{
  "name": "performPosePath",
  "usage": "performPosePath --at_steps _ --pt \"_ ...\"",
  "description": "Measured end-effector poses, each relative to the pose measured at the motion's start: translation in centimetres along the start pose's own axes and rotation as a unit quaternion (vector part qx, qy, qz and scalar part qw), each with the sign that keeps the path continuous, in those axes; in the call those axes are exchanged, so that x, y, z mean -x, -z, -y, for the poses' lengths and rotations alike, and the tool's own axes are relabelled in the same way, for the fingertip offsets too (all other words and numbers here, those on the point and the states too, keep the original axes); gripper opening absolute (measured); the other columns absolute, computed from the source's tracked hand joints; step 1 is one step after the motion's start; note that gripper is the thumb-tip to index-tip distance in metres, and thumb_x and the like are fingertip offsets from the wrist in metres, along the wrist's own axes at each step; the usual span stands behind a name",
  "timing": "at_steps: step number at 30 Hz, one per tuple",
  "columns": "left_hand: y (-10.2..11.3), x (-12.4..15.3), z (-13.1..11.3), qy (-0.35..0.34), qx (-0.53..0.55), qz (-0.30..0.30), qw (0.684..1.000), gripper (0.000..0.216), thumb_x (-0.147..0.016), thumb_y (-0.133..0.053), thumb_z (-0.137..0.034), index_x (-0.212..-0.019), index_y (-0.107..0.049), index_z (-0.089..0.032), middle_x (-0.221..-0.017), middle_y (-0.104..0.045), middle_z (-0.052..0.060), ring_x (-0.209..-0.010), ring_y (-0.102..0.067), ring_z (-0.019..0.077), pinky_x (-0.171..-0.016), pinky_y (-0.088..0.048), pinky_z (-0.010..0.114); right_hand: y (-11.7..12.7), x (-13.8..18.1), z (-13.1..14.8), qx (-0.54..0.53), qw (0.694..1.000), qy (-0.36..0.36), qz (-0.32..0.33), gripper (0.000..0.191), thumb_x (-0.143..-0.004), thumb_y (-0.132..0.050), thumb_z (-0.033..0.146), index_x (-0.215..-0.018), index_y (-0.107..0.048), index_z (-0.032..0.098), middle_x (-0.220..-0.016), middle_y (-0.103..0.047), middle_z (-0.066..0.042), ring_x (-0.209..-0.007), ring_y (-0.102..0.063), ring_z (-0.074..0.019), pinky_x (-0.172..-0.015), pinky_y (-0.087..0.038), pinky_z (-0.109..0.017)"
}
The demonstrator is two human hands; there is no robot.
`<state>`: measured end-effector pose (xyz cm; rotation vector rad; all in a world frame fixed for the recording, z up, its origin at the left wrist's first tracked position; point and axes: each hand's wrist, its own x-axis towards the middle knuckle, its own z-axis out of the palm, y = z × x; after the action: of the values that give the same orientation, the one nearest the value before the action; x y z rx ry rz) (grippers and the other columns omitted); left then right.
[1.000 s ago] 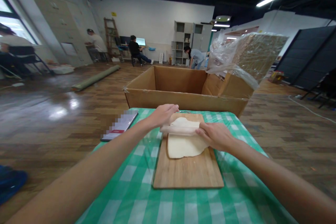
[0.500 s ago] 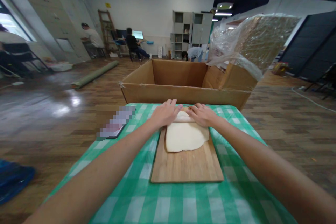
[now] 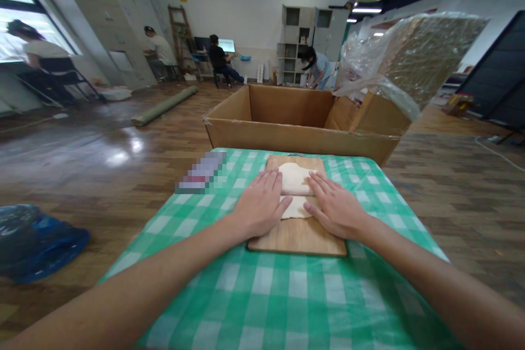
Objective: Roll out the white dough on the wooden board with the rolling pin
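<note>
A sheet of pale dough (image 3: 296, 173) lies on a wooden cutting board (image 3: 297, 240). Across it runs a pale, smooth cylinder, apparently a rolling pin (image 3: 298, 189), close to the dough in colour; its ends are covered by my hands. My left hand (image 3: 262, 202) rests flat over the left end, fingers stretched forward and thumb pointing inward. Over the right end lies my right hand (image 3: 334, 205), likewise flat with its fingers extended. Dough shows both beyond the pin and on its near side, between my thumbs. A small tan patch shows near my right fingertips.
A green-and-white checked tablecloth (image 3: 262, 301) covers the table. A blurred-out flat device (image 3: 202, 173) lies at its left edge. Behind stands a large open cardboard box (image 3: 303, 134), with a plastic-wrapped block (image 3: 435, 60) at its right. Several people are in the background.
Both hands have come back toward me along the board, from its far end to its middle, with the pin. The dough's far part is now uncovered. The view has shifted slightly left.
</note>
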<state>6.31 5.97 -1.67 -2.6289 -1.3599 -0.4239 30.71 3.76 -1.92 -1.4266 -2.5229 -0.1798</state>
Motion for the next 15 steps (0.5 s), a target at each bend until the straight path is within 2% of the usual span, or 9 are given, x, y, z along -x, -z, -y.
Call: performPosePath --at_steps 7,15 --pt "1.0 5.5 -2.6 -0.01 -0.002 -0.025 1.0 0.078 -0.104 -0.039 -0.055 -0.16 -0.033 -0.002 -0.169 -0.031 0.025 -0.159 -0.026 0.0365 -0.13 -0.021 0.053 1.2 4.6 3.0 0.004 1.0 0.017 -0.016 0.083 -0.105 -0.037 0.063 -0.163 -0.032 0.004 -0.168 -0.033 -0.023 -0.159 -0.026 -0.0347 -0.128 -0.028 -0.056" --pt "1.8 8.4 -4.0 -0.025 0.01 -0.037 0.999 0.087 -0.098 -0.047 -0.058 -0.165 -0.026 -0.007 -0.17 -0.031 0.022 -0.16 -0.025 0.0366 -0.129 -0.027 0.054 1.7 8.0 5.2 -0.014 0.999 0.023 -0.032 0.094 -0.101 -0.047 0.067 -0.169 -0.017 0.009 -0.172 -0.023 -0.021 -0.16 -0.02 -0.0377 -0.126 -0.03 -0.061"
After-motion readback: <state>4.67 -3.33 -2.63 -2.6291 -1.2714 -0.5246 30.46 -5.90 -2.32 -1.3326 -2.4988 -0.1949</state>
